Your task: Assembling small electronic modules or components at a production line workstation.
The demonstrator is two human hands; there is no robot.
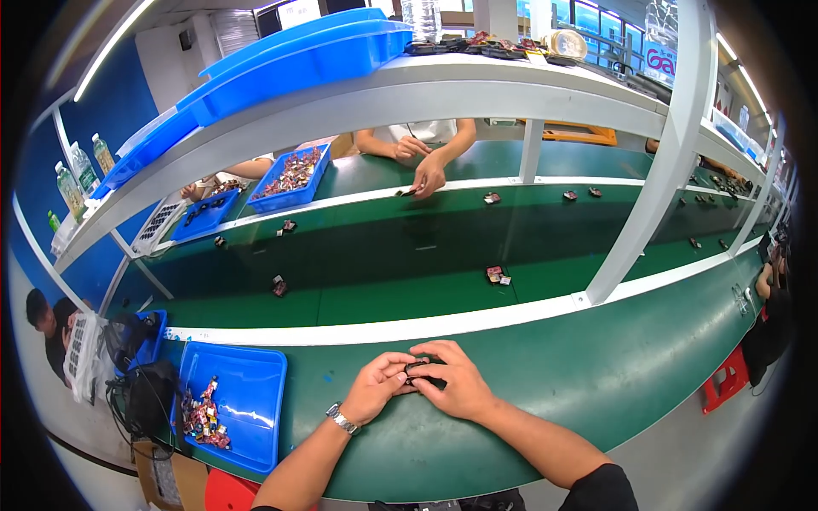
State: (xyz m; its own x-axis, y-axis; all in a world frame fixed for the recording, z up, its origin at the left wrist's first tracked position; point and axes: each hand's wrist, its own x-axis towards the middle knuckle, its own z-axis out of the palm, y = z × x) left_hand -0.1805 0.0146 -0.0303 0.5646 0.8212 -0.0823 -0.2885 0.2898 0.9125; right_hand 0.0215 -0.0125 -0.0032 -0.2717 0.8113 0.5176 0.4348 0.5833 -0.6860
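Note:
Both my hands meet over the green worktop near the middle. My left hand (377,390), with a metal watch on its wrist, closes its fingers on the left side of a small black part (416,371). From the other side my right hand (457,380) grips the same part, its fingers curled over the top. Most of the part is hidden by my fingers, so its kind cannot be made out. Left of my hands lies a blue tray (271,400) with a heap of small red and black electronic parts (204,417) along its left side.
Beyond a white rail (383,330) runs a green conveyor belt (383,285) carrying several small parts. Across it a co-worker's hand (429,176) holds a small part near the belt. A white post (652,162) rises at right; blue trays (298,64) lie on the overhead shelf.

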